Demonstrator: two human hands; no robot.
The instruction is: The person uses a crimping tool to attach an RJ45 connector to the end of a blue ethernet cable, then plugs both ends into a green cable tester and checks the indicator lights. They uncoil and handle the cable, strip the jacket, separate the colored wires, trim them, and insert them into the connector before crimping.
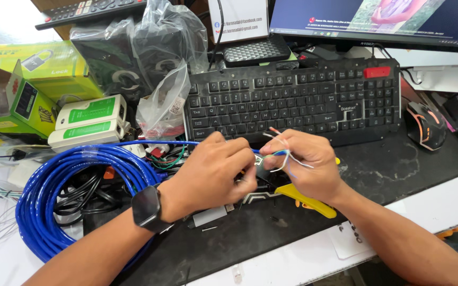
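My left hand (pixel 210 172) pinches the end of a blue network cable (pixel 157 143) just in front of the keyboard. A black smartwatch (pixel 147 207) sits on that wrist. My right hand (pixel 306 164) holds the cable's loose thin coloured wires (pixel 284 153), which fan out between its fingers. The rest of the cable lies in a big blue coil (pixel 54 196) at the left. A yellow-handled tool (pixel 308 201) lies on the black desk mat (pixel 388 169) under my right hand.
A black keyboard (pixel 292 100) stands behind my hands, a monitor (pixel 377 21) above it. A black mouse (pixel 425 124) rests at the right. Left are a white-and-green cable tester (pixel 88 122), yellow-green boxes (pixel 43 69), plastic bags (pixel 144 47) and a remote (pixel 88 10).
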